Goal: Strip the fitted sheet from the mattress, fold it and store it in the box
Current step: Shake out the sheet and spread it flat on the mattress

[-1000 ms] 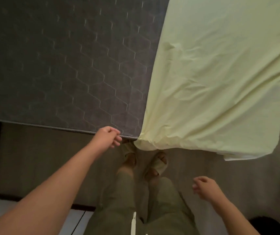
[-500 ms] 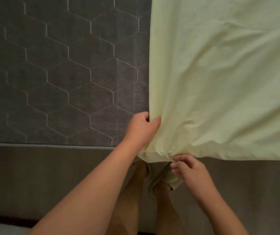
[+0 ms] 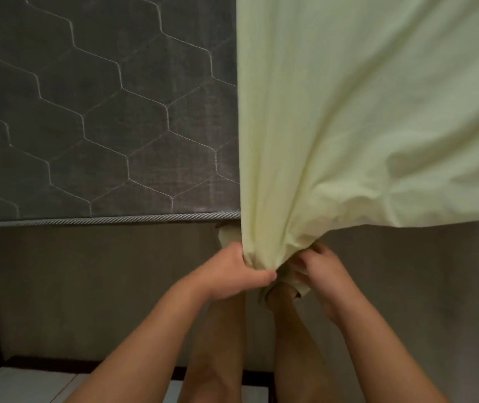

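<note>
Sheet (image 3: 363, 112) approx. half off mattress (image 3: 87, 112), bare upper left. Left hand (image 3: 232, 271) fingers curl round bunched corner; right hand (image 3: 321, 270) prob. pinches it. Fold, boxing remain.

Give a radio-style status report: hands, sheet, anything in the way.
Left hand and right hand grip bunched edge of fitted sheet. Sheet covers right of mattress, left side bare. No obstruction seen.

The bare mattress (image 3: 87, 117) left of the draped sheet (image 3: 363, 112) offers open passage; below its edge, the gathered sheet and both legs (image 3: 218, 344) block the centre.
</note>
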